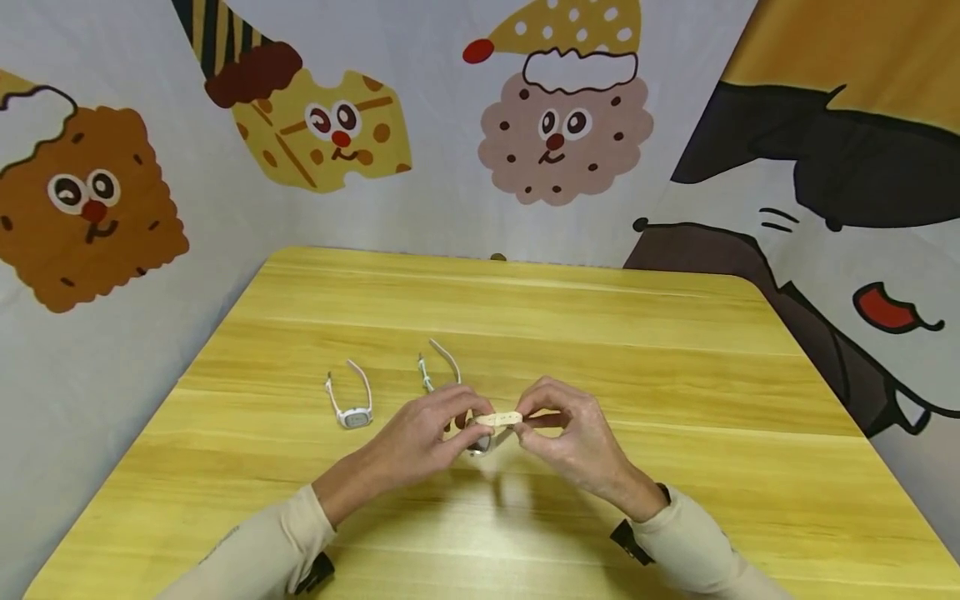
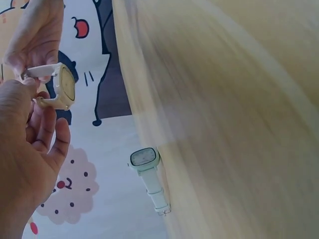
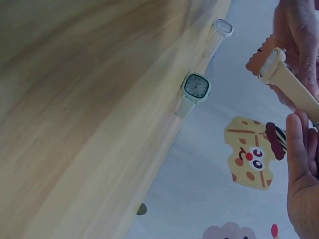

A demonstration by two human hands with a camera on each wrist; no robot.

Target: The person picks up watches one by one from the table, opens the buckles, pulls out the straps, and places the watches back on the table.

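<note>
A cream wristwatch (image 1: 501, 419) is held up off the table between both hands. My left hand (image 1: 431, 429) pinches one side of its strap between thumb and fingers. Opposite it, my right hand (image 1: 573, 433) pinches the other strap part. The strap forms a loop, and in the left wrist view the watch's round dial (image 2: 68, 83) faces away from the hands. Fingers hide the place where the strap ends meet. Just behind the left hand stands a mint-green watch (image 3: 196, 85), partly covered in the head view. Farther left is a white watch (image 1: 355, 417) with a pale pinkish strap.
Everything lies on a light wood-grain table (image 1: 675, 350). Its back edge meets a white cloth backdrop (image 1: 442, 217) printed with cartoon biscuits and cheese. Dark bands (image 1: 632, 542) sit at both wrists.
</note>
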